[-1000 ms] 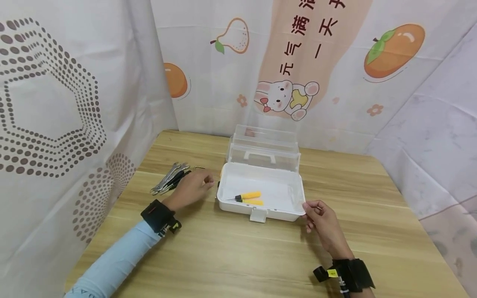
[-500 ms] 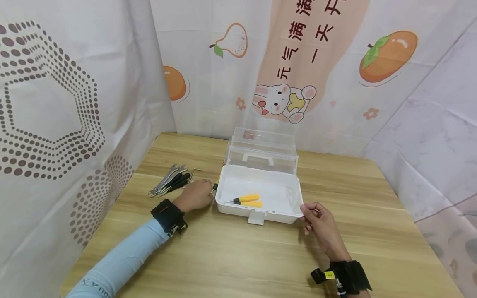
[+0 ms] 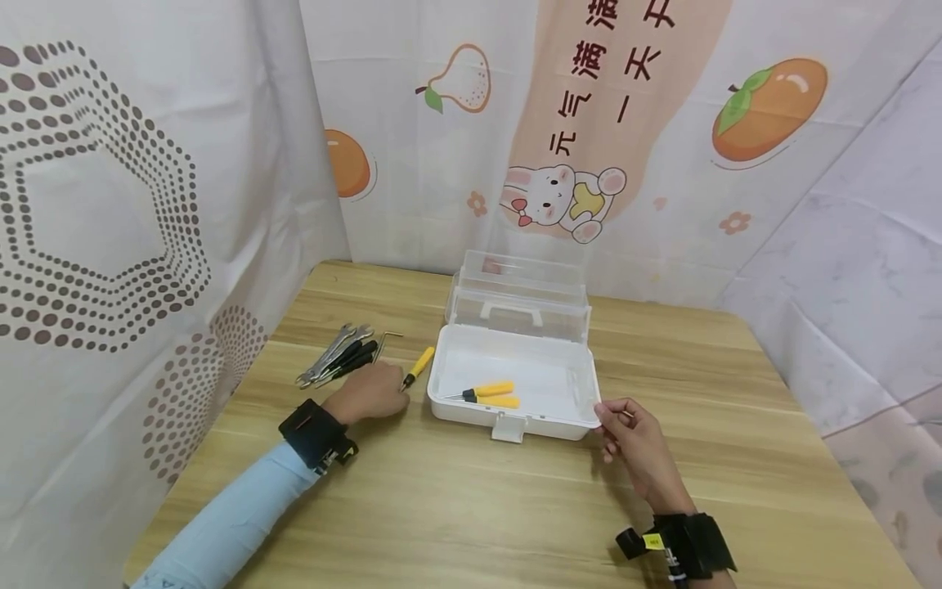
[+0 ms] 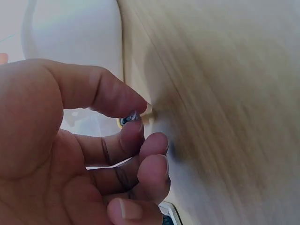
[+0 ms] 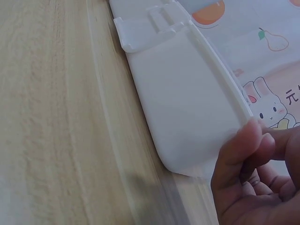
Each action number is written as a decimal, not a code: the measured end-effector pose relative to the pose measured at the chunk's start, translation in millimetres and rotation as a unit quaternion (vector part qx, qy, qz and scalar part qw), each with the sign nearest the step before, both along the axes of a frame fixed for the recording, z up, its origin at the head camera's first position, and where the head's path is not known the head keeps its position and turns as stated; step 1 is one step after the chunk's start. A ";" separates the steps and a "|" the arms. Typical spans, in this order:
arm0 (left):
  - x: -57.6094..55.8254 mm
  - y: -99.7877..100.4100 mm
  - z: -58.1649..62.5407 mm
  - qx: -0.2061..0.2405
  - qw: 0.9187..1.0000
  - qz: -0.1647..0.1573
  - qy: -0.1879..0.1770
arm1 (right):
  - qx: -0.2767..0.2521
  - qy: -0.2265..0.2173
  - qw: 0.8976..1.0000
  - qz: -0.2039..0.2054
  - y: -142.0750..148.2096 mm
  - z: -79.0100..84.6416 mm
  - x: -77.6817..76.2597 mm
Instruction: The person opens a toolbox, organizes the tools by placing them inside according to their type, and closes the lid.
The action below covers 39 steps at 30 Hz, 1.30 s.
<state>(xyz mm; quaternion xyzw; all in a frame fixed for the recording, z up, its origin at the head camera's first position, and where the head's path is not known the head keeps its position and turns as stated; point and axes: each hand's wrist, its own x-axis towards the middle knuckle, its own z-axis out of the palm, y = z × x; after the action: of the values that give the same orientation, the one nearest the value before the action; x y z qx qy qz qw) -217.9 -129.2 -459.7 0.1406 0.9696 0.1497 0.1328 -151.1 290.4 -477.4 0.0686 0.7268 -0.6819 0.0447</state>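
A white toolbox (image 3: 471,413) stands on the table with its clear lid raised at the back. Two yellow-handled screwdrivers (image 3: 495,388) lie inside it, towards the front left. Just left of the box, my left hand (image 3: 374,391) pinches another screwdriver (image 3: 421,362) near its metal end, between thumb and index finger. Its yellow handle points away from me, towards the box's left side. In the left wrist view, the shaft tip (image 4: 134,115) shows between the fingertips. My right hand (image 3: 639,442) pinches the rim at the toolbox's front right corner, thumb on the edge and fingers curled.
Several wrenches (image 3: 324,356) and black-handled tools (image 3: 355,357) lie in a pile on the left of the wooden table (image 3: 486,507). An L-shaped hex key (image 3: 384,337) lies beside them. A printed curtain (image 3: 427,204) hangs behind the table.
My left hand first reached to the box's left side, then drew back left, bringing a yellow-handled screwdriver into view in its pinch. My right hand stays at the box's corner.
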 end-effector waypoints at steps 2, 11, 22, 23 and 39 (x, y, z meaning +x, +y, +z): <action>1.6 -1.2 -0.2 0.006 1.000 -0.002 0.000 | 0.000 0.000 1.000 -0.003 -0.1 -0.7 0.1; 2.9 -9.5 5.4 0.007 0.999 0.026 0.018 | 0.007 -0.003 1.000 -0.005 -1.3 0.0 1.0; 3.4 -24.5 14.8 0.023 0.991 0.054 0.118 | 0.002 -0.007 1.000 -0.005 -2.5 2.2 1.8; 3.4 -25.0 15.1 0.028 0.989 0.056 0.137 | 0.001 -0.007 1.000 -0.004 -2.5 2.6 1.8; 7.7 -10.7 13.3 0.159 0.960 0.099 0.208 | -0.003 -0.005 1.000 -0.002 -1.2 1.2 2.2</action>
<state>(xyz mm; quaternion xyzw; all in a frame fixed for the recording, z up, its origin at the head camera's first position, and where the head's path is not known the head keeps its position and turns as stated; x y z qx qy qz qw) -210.2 -139.8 -446.4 0.0913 0.9486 0.2819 -0.1109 -148.9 289.2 -476.2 0.0738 0.7245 -0.6836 0.0471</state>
